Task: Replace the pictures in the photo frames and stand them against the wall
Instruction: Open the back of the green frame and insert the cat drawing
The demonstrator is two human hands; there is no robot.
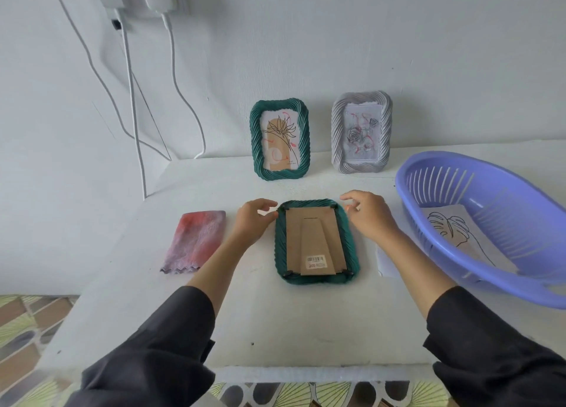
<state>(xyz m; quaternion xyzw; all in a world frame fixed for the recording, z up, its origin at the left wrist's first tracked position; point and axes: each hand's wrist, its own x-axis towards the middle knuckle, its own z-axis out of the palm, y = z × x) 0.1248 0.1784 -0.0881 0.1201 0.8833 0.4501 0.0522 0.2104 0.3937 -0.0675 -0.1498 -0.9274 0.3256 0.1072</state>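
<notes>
Green frame (317, 241) face down on table (275, 314) between grips; left grip (252, 223), right grip (369, 215) both relaxed, empty, by its far corners. Best: swivel 4 corner tabs (283, 207) clear, then lift cardboard backing (294, 238) evenly

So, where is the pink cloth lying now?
In the head view the pink cloth lies flat on the white table, at its left side, just left of the left hand and the face-down green frame.
</notes>
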